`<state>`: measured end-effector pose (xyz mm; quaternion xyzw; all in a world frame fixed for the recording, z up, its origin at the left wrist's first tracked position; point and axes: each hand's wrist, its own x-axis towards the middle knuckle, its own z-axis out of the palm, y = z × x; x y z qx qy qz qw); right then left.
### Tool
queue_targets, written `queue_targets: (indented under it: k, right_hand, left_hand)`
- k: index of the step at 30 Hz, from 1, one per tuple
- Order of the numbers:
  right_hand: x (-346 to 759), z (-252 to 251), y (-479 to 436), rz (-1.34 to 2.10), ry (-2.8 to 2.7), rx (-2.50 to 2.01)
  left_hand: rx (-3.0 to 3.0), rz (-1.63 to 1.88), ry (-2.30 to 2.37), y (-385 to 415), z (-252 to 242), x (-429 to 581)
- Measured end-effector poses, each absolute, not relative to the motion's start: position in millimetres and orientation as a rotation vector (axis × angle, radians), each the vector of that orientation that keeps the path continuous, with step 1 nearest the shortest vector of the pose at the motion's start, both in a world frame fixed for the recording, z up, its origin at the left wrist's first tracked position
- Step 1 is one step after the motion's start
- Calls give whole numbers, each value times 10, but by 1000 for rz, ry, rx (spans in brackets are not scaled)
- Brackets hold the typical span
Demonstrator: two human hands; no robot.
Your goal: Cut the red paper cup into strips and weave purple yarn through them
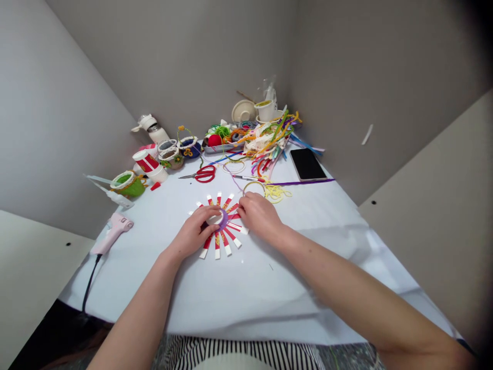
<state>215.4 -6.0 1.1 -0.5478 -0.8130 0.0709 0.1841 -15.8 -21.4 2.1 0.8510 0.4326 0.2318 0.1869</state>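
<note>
A paper cup cut into red and white strips (225, 241) lies splayed out like a sun on the white-covered table. Purple yarn (223, 220) is wound around its round white base. My left hand (198, 228) grips that base, thumb on the near side and fingers over the far side. At the right-hand strips, my right hand (258, 213) is closed in a pinch, with the purple yarn running down to its fingers. Its fingertips are partly hidden. Just beyond it lie a gold-coloured ring (254, 184) and a bundle of yellow yarn (278, 193).
Red-handled scissors (205, 174), a pen (246, 178) and a phone (308, 165) lie farther back. A pink glue gun (114, 232) with a cord is at left. Decorated small baskets (131, 185), stacked paper cups (148, 163) and a yarn-filled tray (223, 149) line the back.
</note>
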Motion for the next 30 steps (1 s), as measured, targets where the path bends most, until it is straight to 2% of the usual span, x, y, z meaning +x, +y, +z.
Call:
queue_targets:
  k: [6, 14, 20, 30]
  right_hand:
    - [2181, -13, -50, 281, -2303, -1493]
    - [2262, -117, -103, 420, -2309, -1211]
    - [2292, -101, -202, 426, -2358, -1034]
    - [2315, -17, -427, 407, -2569, -816]
  left_hand:
    - [2415, 631, 1183, -232, 67, -159]
    - [2546, 588, 1094, -139, 209, -279]
    - [2529, 494, 1044, -69, 227, -376]
    - [2490, 560, 1026, -121, 176, -343]
